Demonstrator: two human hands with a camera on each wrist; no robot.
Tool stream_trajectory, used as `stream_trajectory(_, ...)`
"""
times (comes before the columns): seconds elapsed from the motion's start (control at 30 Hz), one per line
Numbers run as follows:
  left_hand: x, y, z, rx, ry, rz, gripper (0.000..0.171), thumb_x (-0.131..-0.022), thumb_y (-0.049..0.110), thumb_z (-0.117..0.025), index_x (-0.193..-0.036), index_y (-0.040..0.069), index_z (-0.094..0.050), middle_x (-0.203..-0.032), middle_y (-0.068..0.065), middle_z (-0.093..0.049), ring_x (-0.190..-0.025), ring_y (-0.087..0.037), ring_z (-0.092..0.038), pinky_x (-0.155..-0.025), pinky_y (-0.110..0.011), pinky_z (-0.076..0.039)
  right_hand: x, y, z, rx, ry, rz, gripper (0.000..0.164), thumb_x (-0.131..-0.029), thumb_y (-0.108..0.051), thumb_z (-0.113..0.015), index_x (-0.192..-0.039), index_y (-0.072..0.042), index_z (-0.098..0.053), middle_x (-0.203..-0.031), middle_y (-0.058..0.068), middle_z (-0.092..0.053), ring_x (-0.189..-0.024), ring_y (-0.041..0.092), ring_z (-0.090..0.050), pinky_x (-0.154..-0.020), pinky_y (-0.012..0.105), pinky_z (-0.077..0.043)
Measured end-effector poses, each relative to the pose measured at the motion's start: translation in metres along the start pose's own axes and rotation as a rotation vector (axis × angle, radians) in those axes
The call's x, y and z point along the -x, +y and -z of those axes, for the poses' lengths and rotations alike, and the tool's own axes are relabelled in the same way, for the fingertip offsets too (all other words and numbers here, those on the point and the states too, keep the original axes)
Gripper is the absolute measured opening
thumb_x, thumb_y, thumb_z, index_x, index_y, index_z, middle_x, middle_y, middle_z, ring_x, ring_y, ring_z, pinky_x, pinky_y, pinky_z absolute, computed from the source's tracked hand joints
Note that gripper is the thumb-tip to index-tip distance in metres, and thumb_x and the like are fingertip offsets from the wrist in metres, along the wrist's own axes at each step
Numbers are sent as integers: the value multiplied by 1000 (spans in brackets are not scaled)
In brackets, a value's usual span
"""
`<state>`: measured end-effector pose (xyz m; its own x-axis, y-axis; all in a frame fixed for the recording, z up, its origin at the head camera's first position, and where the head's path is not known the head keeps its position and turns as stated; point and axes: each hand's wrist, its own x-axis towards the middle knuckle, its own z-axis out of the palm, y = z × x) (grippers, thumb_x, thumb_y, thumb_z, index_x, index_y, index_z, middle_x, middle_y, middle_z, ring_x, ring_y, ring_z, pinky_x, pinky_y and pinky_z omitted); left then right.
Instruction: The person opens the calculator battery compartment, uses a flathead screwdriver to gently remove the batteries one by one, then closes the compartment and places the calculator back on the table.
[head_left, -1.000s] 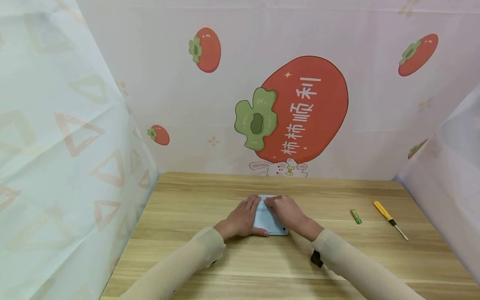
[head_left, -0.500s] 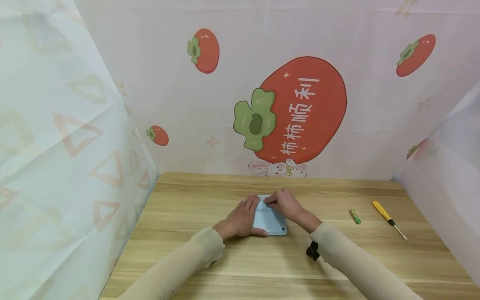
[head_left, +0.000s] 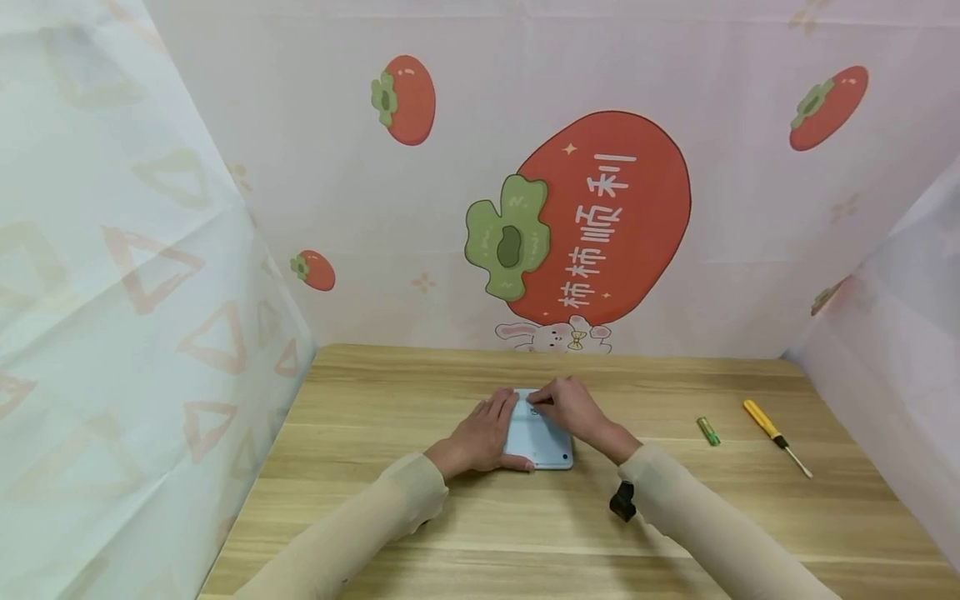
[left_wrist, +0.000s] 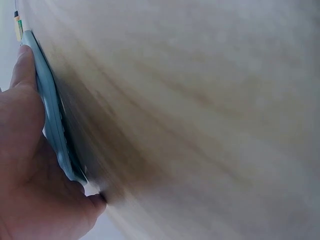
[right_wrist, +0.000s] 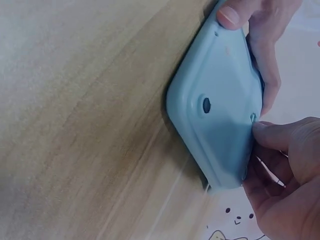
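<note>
A light blue calculator (head_left: 538,442) lies back side up on the wooden table, its keys just showing along the underside in the left wrist view. My left hand (head_left: 480,435) holds its left side, thumb on the near edge and fingers towards the far end. My right hand (head_left: 573,410) works at the far end of the back. In the right wrist view, the right thumb (right_wrist: 272,135) presses by a small dark notch (right_wrist: 253,118), while the other fingers curl by the edge. Whether a small part sits between those fingertips is hidden.
On the right of the table (head_left: 420,383) lie a green and yellow battery (head_left: 708,431) and a yellow-handled screwdriver (head_left: 765,421). Printed sheets (head_left: 360,200) wall the back and both sides. A black device (head_left: 622,502) hangs under the right wrist.
My right hand has lifted and drawn its fingers together at the calculator's far end, uncovering a dark notch and more of the back. The left hand stays in place.
</note>
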<state>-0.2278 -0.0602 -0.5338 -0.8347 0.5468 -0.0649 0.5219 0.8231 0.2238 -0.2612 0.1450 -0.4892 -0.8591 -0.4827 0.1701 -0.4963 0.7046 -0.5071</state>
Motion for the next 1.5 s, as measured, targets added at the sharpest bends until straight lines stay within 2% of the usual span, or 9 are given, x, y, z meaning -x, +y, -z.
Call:
stream_trajectory(0.4, 5, 4, 12, -26, 5, -19, 121, -88, 78, -68, -166, 1, -17, -171, -19, -22, -158, -30, -29, -125, -49, -34, 1, 2, 2, 37, 2, -94, 15, -92, -11, -84, -105, -5, -85, -105, 11, -81, -94, 21, -78, -77, 38, -63)
stream_trajectory(0.6, 6, 7, 18, -2, -11, -6, 121, -88, 75, -70, -168, 1, -17, -174, -19, -16, -161, -30, -21, -127, -48, -29, 1, 9, 5, 66, -25, -144, 27, -92, -22, -85, -111, -2, -83, -111, 13, -80, -96, 24, -77, -80, 40, -63)
stream_trajectory(0.8, 9, 14, 21, -70, 13, -34, 105, -93, 69, -69, -167, 7, -28, -176, -14, -17, -163, -27, -16, -130, -46, -22, 0, 19, 9, 88, -16, -166, 32, -97, -24, -79, -117, 1, -79, -118, 17, -78, -105, 31, -75, -87, 47, -62)
stream_trajectory(0.87, 12, 17, 21, -107, 31, -48, 99, -94, 65, -70, -166, 8, -33, -176, -13, -20, -163, -27, -17, -131, -46, -21, -1, 21, 10, 86, -14, -179, 32, -99, -24, -77, -120, 1, -78, -118, 18, -77, -101, 29, -75, -87, 47, -62)
stream_trajectory(0.93, 15, 20, 22, -145, 48, -61, 93, -96, 62, -71, -164, 8, -37, -175, -12, -24, -163, -27, -20, -130, -46, -22, -2, 24, 11, 77, -17, -188, 26, -100, -23, -75, -112, 0, -79, -101, 13, -78, -85, 23, -71, -76, 40, -60)
stream_trajectory(1.03, 20, 26, 23, -175, 59, -75, 85, -97, 57, -73, -161, 10, -43, -173, -11, -30, -161, -26, -26, -129, -47, -25, -3, 27, 11, 60, -19, -215, 21, -102, -24, -74, -97, -3, -78, -79, 5, -68, -68, 15, -55, -63, 30, -46)
stream_trajectory(1.1, 23, 28, 24, -188, 64, -85, 80, -97, 53, -74, -159, 10, -48, -170, -11, -36, -159, -25, -32, -128, -46, -29, -4, 28, 11, 52, -16, -222, 23, -102, -24, -74, -89, -5, -76, -72, 1, -61, -64, 14, -48, -61, 28, -38)
stream_trajectory(1.27, 31, 32, 25, -223, 77, -118, 70, -97, 44, -77, -153, 8, -55, -165, -10, -46, -153, -23, -42, -125, -44, -35, -4, 30, 10, 37, -20, -233, 22, -102, -25, -73, -102, -5, -82, -87, 4, -75, -71, 15, -56, -67, 30, -48)
stream_trajectory(1.5, 37, 35, 21, -188, 53, -102, 64, -100, 37, -76, -153, 7, -56, -164, -9, -47, -153, -22, -43, -120, -43, -41, -5, 32, 8, 26, -37, -241, 23, -102, -26, -72, -106, -6, -83, -89, 2, -75, -74, 15, -57, -70, 31, -49)
